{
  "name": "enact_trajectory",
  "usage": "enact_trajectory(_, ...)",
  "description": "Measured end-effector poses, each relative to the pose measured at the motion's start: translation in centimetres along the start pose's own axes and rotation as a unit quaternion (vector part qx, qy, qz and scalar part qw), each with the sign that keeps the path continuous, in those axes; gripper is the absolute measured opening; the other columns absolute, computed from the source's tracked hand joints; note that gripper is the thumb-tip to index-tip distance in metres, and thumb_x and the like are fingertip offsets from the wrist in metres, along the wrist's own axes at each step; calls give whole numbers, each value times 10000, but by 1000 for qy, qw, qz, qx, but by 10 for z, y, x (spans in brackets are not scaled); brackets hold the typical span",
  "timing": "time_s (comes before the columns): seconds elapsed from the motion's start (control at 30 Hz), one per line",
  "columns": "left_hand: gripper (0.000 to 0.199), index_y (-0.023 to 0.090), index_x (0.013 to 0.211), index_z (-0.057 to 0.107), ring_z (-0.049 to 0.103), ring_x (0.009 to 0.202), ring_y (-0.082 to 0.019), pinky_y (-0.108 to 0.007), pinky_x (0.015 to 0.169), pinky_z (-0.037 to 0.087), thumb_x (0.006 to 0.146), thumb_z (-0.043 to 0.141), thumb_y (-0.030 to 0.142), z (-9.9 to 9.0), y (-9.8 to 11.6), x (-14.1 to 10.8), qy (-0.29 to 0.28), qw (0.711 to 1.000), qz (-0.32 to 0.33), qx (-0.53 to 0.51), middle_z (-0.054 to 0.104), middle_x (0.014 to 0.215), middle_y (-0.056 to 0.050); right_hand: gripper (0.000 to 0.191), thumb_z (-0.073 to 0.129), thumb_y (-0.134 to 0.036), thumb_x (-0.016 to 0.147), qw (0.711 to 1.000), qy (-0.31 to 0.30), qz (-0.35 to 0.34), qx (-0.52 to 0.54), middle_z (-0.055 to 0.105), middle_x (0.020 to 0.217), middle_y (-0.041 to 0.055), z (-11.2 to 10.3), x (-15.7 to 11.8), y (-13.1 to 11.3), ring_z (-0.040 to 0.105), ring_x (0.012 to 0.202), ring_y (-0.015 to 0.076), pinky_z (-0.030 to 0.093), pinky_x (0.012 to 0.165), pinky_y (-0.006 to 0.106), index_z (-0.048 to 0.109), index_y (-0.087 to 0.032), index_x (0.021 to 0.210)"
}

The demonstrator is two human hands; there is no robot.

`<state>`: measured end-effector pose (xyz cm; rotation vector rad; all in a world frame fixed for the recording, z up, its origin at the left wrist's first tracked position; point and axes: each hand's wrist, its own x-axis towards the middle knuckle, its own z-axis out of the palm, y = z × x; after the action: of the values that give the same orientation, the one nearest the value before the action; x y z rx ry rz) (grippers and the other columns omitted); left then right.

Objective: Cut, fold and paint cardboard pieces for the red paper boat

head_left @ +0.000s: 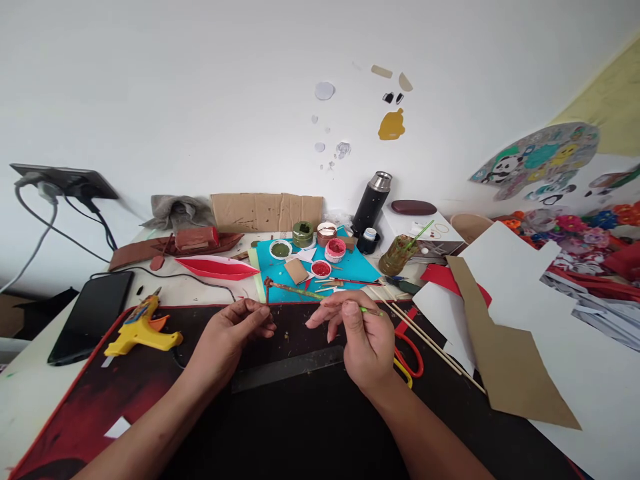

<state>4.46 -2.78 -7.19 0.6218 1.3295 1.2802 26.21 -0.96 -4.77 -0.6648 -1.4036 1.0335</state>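
My right hand (pixel 367 343) is closed round a thin green paintbrush (pixel 300 291) whose handle end pokes out past the fingers. Its bristles, smeared reddish brown, meet the top of a short brown stick (pixel 267 295). Between thumb and fingers, my left hand (pixel 237 327) pinches that stick roughly upright; its lower end is hidden. Beyond both hands, open paint pots stand on a blue sheet (pixel 367 267): a green one (pixel 303 233), a brown one (pixel 327 233) and a red one (pixel 335 250). A paint-filled lid (pixel 321 269) lies in front of them.
A yellow glue gun (pixel 145 330) and a phone (pixel 90 320) lie left. Behind are a red paper boat (pixel 217 267) and a brown model boat (pixel 200 243). A clear ruler (pixel 287 369), scissors (pixel 410 353), wooden sticks (pixel 435 347), cardboard (pixel 510 360) and a murky jar (pixel 397 255) sit nearer the right.
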Motion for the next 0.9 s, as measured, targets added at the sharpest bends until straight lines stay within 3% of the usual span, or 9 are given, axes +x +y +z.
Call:
enact_trajectory(0.4, 568, 186, 709, 780, 684, 601, -162, -264, 622, 594, 451, 1097, 580, 0, -2, 1, 5, 1000, 2, 0, 762, 694, -38, 399, 522, -481, 1194, 999, -7, 14, -28, 846, 819, 77, 0, -1, 1, 793, 663, 203, 527, 501, 277, 776, -218, 1035)
enact_trajectory(0.63, 544, 185, 734, 828, 709, 636, -183, -284, 634, 610, 492, 1095, 594, -1, -2, 0, -15, 1000, 0, -1, 799, 746, -70, 406, 539, -511, 1179, 999, 47, 10, 7, 820, 793, 74, 0, 3, 1, 790, 640, 207, 514, 459, 266, 759, -210, 1017)
enact_trajectory(0.9, 538, 188, 733, 836, 708, 634, -187, -295, 633, 619, 496, 1094, 596, -1, -3, 0, -19, 1000, 2, 8, 812, 764, -82, 386, 534, -473, 1188, 999, 48, 9, 14, 813, 784, 69, -1, 3, 1, 778, 633, 194, 517, 481, 260, 763, -211, 1020)
